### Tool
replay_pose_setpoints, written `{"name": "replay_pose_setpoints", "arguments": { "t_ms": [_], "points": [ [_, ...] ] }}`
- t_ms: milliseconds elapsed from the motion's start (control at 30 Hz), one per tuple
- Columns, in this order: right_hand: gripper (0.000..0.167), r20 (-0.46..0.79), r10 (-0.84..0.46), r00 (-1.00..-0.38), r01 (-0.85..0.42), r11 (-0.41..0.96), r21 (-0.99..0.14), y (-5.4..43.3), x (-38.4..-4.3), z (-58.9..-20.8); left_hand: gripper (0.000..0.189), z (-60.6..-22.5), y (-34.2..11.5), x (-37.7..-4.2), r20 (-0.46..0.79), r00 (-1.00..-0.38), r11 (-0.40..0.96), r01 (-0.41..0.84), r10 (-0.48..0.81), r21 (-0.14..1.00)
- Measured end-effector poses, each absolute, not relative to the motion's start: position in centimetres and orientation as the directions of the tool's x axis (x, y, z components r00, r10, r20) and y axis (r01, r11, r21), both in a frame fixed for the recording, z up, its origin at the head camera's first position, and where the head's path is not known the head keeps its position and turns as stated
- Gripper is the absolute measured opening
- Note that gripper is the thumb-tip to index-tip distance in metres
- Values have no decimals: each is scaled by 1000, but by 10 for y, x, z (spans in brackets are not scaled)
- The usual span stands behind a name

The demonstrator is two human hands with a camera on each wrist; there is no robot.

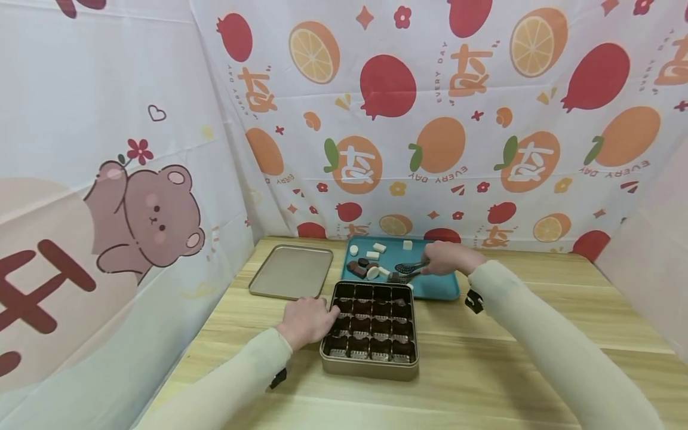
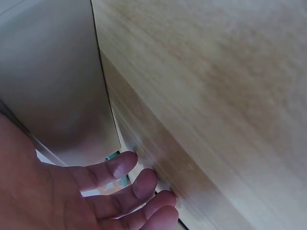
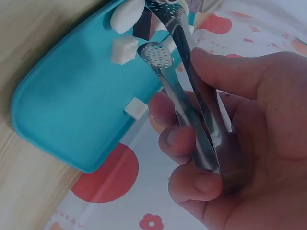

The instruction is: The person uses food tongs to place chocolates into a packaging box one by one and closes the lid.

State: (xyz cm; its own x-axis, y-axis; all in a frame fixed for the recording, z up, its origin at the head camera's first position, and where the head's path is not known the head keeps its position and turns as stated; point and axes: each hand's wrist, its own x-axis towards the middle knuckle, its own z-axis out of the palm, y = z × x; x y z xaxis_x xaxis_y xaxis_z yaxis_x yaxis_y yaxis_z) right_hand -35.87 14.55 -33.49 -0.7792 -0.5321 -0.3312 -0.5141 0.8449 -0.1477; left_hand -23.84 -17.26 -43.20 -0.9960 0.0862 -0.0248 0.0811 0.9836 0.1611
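Observation:
My right hand (image 1: 445, 258) holds metal tongs (image 3: 180, 40) with perforated heads over the blue tray (image 3: 62, 105). The tong arms lie between thumb and curled fingers, their heads spread apart among small pieces. White pieces (image 1: 372, 255) and dark brown pieces (image 1: 359, 270), like chocolates, lie on the tray; whether the tongs touch one is unclear. My left hand (image 1: 307, 321) rests at the left side of a tan box (image 1: 371, 368), thumb at its rim. Its other fingers (image 2: 117, 165) are loosely bent beside the wall. A dark brown insert (image 1: 371, 328) divides the box into several compartments.
A flat tan metal tray or lid (image 1: 292, 272) lies on the wooden table (image 1: 484, 358) at the back left. The box stands just in front of the blue tray. Printed cloth (image 1: 484, 197) hangs behind the table and along both sides.

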Motion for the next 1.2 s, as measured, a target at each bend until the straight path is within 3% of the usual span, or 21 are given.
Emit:
{"name": "replay_pose_setpoints", "arguments": {
  "t_ms": [133,467,833,1200],
  "points": [
    [25,-348,-514,-784,-505,854,-126,138,-361,-334,56,-432,-174,-237,-17,-996,984,81,85,161],
    [23,-285,-511,-811,-516,854,-64,134,-359,-331,56,-431,-174,-236,-17,-996,983,87,91,162],
    [30,-125,-579,-805,-561,813,-156,151,-352,-327,56,-431,-173,-235,-18,-995,983,91,95,157],
    [38,-84,-641,-763,-609,756,-241,146,-322,-313,54,-430,-174,-237,-32,-996,983,79,85,164]
  ]
}}
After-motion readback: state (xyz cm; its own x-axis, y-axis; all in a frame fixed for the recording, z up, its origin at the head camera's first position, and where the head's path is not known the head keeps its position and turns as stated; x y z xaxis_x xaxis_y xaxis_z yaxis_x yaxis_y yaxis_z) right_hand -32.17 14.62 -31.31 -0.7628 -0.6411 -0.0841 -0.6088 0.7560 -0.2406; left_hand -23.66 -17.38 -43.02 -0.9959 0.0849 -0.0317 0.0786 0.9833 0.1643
